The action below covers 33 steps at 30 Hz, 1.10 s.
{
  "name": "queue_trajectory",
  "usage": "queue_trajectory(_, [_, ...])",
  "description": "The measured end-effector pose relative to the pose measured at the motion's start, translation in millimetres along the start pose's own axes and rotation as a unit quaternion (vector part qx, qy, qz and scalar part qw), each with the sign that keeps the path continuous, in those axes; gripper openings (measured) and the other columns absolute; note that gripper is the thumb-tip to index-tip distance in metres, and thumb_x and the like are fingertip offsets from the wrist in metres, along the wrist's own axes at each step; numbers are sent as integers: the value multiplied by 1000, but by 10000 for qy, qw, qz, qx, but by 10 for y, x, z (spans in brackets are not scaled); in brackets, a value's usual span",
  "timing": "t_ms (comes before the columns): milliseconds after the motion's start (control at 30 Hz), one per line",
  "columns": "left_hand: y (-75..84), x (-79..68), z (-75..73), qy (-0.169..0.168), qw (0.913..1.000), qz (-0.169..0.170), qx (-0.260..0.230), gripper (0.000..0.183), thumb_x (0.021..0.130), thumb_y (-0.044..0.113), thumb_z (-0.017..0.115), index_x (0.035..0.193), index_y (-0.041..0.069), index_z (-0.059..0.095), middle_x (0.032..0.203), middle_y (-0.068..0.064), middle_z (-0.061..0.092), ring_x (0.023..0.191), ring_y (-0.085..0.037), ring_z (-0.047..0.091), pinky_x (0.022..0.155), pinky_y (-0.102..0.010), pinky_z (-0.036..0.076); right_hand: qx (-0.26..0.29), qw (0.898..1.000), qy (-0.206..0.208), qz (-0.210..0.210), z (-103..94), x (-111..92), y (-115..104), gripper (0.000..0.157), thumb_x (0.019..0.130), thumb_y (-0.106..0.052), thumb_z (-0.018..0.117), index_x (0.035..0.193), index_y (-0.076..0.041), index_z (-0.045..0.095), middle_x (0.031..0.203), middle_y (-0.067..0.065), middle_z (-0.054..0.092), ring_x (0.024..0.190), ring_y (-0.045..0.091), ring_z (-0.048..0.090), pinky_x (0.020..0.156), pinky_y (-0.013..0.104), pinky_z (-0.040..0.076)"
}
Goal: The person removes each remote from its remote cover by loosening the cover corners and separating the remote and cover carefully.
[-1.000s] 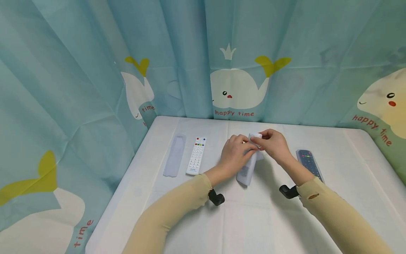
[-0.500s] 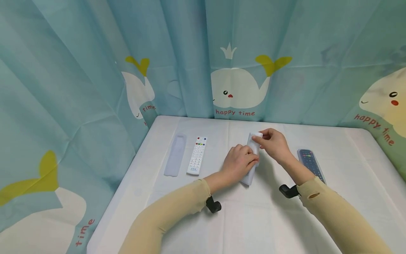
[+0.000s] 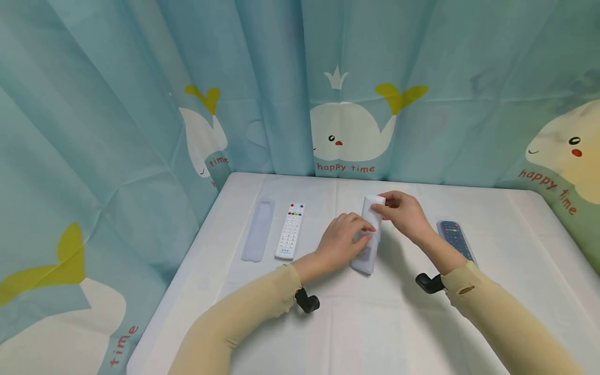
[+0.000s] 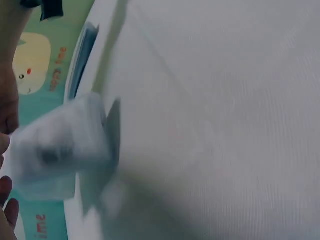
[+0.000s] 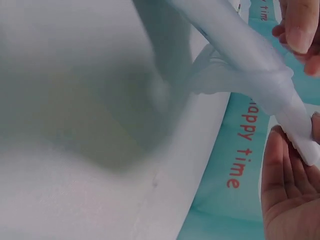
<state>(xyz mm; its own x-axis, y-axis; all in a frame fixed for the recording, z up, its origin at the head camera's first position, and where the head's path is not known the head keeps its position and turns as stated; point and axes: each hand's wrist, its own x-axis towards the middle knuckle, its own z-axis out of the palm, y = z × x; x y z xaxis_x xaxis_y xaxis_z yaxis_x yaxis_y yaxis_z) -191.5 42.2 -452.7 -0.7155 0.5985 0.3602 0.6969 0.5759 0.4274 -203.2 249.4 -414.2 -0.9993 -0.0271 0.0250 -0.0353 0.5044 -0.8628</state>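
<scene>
A white remote control (image 3: 373, 201) is partly inside a translucent sleeve (image 3: 364, 260), tilted above the table's middle. My right hand (image 3: 407, 214) pinches the bare far end of the remote between thumb and fingers. Beside the sleeve, my left hand (image 3: 339, 242) has its fingers loosely bent; the right wrist view shows its fingertips (image 5: 300, 37) apart from the sleeve. A loose flap (image 5: 215, 72) of the sleeve sticks out from its side there. In the left wrist view the sleeve's near end (image 4: 70, 140) is blurred.
On the left of the white table (image 3: 300, 344) lie a flat translucent sleeve (image 3: 259, 232) and a white remote with coloured buttons (image 3: 289, 232). A dark remote (image 3: 454, 239) in a clear sleeve lies to the right. A blue curtain (image 3: 276, 78) hangs behind.
My left hand slid down along the sleeve, then loosened and drew back left. The sleeved remote turned to show more of its face. The right hand keeps its pinch.
</scene>
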Motion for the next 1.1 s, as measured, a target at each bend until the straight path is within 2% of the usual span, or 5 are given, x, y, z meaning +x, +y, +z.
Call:
queue_trajectory(167, [-125, -31, -83, 49, 9988, -474, -84, 17, 98, 24, 70, 114, 18, 67, 109, 8, 61, 98, -10, 53, 85, -24, 44, 183, 9997, -181, 50, -38, -24, 19, 53, 98, -29, 72, 137, 4, 58, 118, 22, 66, 98, 27, 66, 84, 37, 60])
queue_trajectory(367, [-201, -69, -65, -148, 9951, -967, 105, 20, 95, 27, 72, 111, 17, 67, 105, 6, 61, 95, -12, 53, 82, -27, 45, 301, 9992, -259, -21, -50, -39, 27, 51, 98, -24, 72, 139, 2, 57, 112, 20, 64, 96, 23, 63, 82, 35, 60])
queue_trajectory(767, [-195, -46, -17, -39, 9968, -792, 101, 14, 100, 25, 69, 112, 21, 74, 109, 9, 68, 96, -10, 57, 83, -26, 47, 381, 9983, -394, -187, -57, -52, 67, 52, 96, -22, 75, 140, -1, 57, 114, 18, 64, 96, 15, 64, 78, 26, 57])
queue_trajectory(933, [-186, -41, -41, -66, 9971, -538, 533, 13, 100, 21, 68, 110, 21, 76, 107, 9, 70, 95, -11, 59, 80, -26, 47, 384, 9983, -375, -225, -60, -54, 79, 49, 97, -20, 74, 139, -2, 58, 114, 17, 65, 95, 17, 64, 77, 26, 57])
queue_trajectory(1100, [-190, -88, -43, -448, 9930, -414, 1009, 11, 99, 21, 69, 107, 23, 76, 104, 10, 70, 92, -12, 59, 76, -26, 45, 325, 9987, -321, -247, -54, -71, 62, 51, 98, -22, 73, 141, -2, 56, 118, 19, 65, 99, 23, 63, 78, 27, 56])
